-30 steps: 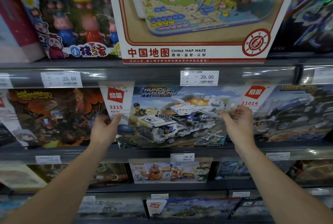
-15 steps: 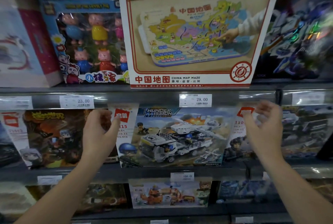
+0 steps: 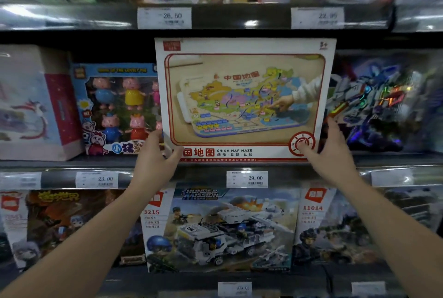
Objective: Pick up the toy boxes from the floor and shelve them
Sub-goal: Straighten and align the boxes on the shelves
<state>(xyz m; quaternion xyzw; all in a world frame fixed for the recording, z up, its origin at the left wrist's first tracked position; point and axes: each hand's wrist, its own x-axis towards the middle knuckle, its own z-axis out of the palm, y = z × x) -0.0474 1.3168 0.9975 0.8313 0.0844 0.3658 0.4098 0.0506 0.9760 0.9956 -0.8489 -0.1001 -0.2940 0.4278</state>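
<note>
My left hand (image 3: 155, 161) and right hand (image 3: 332, 158) seemingly pinched the map box (image 3: 244, 98) at its lower corners, lengthwise between them

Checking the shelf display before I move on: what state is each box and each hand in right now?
map maze box: upright on the shelf, front facing out, held at both lower corners.
left hand: grips the lower left corner, thumb on the front.
right hand: grips the lower right corner, thumb on the front.
pig figure box: upright, right edge behind the map maze box.
Thunder Mission box: on the shelf below, front facing out.
</note>
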